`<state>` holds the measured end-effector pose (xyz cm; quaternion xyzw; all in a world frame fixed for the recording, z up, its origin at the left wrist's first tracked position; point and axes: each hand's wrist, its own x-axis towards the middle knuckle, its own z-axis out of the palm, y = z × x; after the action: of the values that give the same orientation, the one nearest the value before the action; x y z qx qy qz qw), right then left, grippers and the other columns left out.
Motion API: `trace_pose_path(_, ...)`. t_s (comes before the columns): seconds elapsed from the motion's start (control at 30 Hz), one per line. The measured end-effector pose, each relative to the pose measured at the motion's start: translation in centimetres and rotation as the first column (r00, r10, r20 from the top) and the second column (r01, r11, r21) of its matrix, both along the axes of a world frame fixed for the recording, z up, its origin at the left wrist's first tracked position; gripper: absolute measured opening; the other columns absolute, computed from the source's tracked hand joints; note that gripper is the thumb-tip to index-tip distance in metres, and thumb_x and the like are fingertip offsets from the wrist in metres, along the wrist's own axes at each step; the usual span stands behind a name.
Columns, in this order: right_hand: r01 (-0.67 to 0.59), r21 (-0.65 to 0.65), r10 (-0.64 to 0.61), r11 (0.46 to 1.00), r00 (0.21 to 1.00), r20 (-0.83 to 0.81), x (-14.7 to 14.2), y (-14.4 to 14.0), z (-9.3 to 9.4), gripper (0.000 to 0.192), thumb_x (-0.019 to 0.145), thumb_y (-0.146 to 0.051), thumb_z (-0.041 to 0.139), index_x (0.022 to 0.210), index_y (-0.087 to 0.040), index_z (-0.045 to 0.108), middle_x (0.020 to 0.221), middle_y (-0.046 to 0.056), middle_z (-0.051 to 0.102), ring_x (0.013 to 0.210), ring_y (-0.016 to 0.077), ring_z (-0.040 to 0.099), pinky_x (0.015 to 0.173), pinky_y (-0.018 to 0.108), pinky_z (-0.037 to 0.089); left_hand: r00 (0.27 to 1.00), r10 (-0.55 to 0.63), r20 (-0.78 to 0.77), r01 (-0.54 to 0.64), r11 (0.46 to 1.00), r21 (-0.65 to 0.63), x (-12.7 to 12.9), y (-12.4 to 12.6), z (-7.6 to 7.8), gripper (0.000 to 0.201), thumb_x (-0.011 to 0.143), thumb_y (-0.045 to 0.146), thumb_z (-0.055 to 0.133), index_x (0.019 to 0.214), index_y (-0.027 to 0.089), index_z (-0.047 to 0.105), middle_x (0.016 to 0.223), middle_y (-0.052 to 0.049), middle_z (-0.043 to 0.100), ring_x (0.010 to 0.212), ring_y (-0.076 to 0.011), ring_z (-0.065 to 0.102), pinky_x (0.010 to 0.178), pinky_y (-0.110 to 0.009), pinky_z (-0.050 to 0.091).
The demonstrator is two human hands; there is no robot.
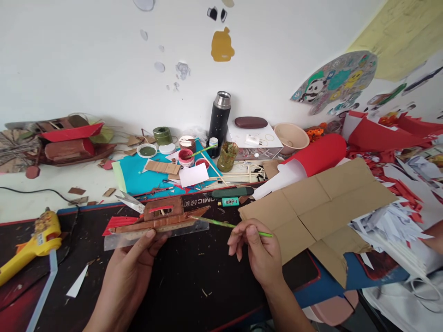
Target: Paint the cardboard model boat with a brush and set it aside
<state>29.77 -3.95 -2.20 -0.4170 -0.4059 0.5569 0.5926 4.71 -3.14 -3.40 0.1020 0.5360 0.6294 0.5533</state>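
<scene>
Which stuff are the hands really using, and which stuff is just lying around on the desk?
In use:
left hand holding the clear ruler with the brown model boat on it
right hand holding the green paintbrush

Lying about:
yellow glue gun
scissors
black flask
cardboard sheet

White letters that look like "OMIC", with two signs beside them, can be read on the black desk mat (194, 276). No other words can be made out.
</scene>
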Motion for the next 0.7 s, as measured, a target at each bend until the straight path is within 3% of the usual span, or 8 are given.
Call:
trace_pose_path(0.1,-0.018,0.006,0.018,1.0,1.0,-0.002,-0.4,0.1,0.0,0.04,0.11,-0.057,0.077,0.096,-0.02,0.085,0.076,0.008,0.085,0.054,0.0163,0.077,0.044,0.019,0.051,1.0,0.005,-0.004,-0.005,1.0,-0.001,0.0,0.0,0.1,0.043,0.047,0.009,0.104,0.078,0.021,0.075,0.091,0.002,0.086,0.08,-0.0169,0.08,0.075,-0.023,0.073)
trace_pose_path(0.33,0.068,-0.016,-0.067,0.998,0.998,0.015,0.5,0.1,-0.1,0.044,0.106,-0.06,0.08,0.091,-0.02,0.083,0.072,0.008,0.084,0.049,0.0177,0.074,0.04,0.021,0.05,1.0,0.004,-0.017,-0.004,1.0,0.002,0.1,0.0,0.3,0.044,0.047,0.013,0.106,0.079,0.022,0.077,0.089,0.003,0.085,0.077,-0.0165,0.079,0.073,-0.024,0.073)
trace_pose_path(0.57,0.018,-0.026,-0.018,0.999,0.999,0.032,0.7,-0.2,-0.1,0.045,0.106,-0.062,0.079,0.092,-0.02,0.083,0.072,0.008,0.084,0.049,0.0181,0.074,0.041,0.022,0.05,1.0,0.003,-0.005,-0.003,1.0,0.002,0.0,-0.1,0.0,0.046,0.049,0.012,0.106,0.084,0.022,0.079,0.087,0.004,0.085,0.078,-0.0166,0.079,0.074,-0.024,0.072)
trace_pose_path(0.7,0.062,-0.038,-0.061,0.997,0.998,0.036,1.0,0.0,-0.4,0.046,0.106,-0.063,0.079,0.09,-0.02,0.081,0.071,0.008,0.083,0.049,0.0178,0.073,0.04,0.021,0.049,1.0,0.015,0.003,-0.015,1.0,0.012,0.0,-0.2,0.0,0.05,0.049,0.009,0.104,0.09,0.024,0.08,0.089,0.004,0.086,0.077,-0.0167,0.08,0.074,-0.024,0.072)
